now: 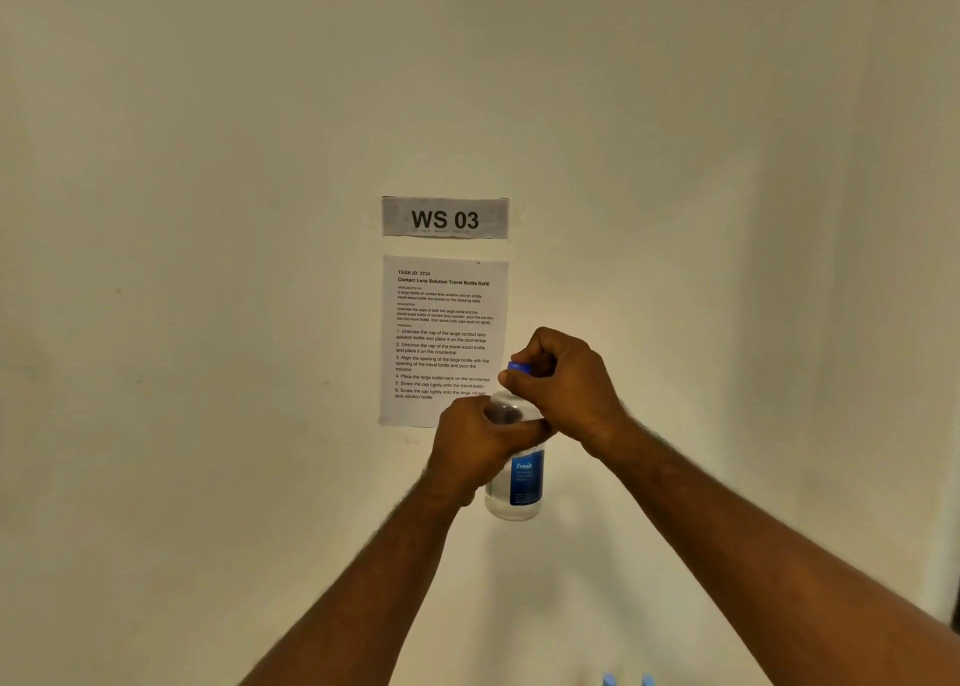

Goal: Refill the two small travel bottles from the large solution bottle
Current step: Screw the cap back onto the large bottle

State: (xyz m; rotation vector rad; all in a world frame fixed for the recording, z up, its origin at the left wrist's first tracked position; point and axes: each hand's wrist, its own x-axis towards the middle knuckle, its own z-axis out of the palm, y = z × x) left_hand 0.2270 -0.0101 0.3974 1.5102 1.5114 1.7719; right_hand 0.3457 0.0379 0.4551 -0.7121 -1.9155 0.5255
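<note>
Facing a cream wall (208, 166): left hand (475, 446) gripping large bottle (517, 483); right fingers (524, 381) clenching blue cap (519, 367).

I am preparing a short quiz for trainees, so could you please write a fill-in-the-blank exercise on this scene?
1. The left hand grips the large bottle's ____.
2. The right hand pinches its ____ cap.
3. The sign above the task sheet reads WS ____.

Missing words: neck; blue; 03

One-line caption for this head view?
Left hand steadies the large solution bottle while right hand grips its blue cap.
</note>
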